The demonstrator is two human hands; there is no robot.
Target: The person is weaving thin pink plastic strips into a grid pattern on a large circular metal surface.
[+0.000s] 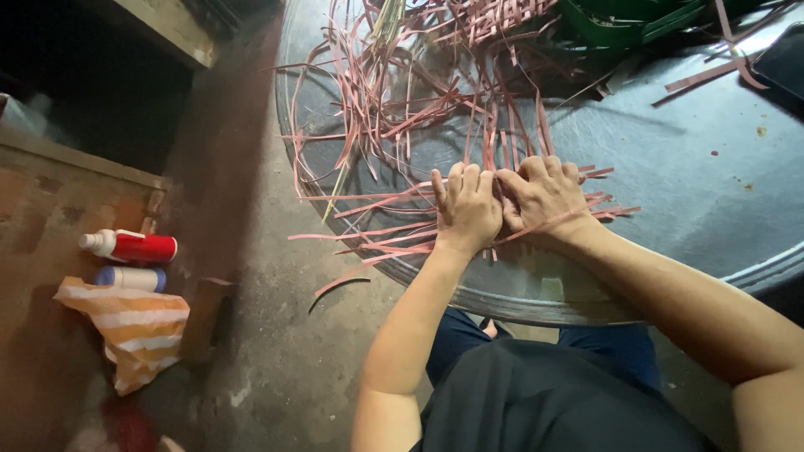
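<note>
head view: our left hand (466, 209) and right hand (543, 197) press and pinch reddish strips (394, 117) on the round tray (687, 192), mid-weave; next crossing needs a steady tuck.

I see dim, warm light pooling on the round desk (695, 192), murky black shadow top left, soft blur throughout, and wide-angle bending at the edges.

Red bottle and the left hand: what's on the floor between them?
Head view: mostly bare grey floor between the red bottle and left hand, crossed near the hand by loose pink strips.
</note>
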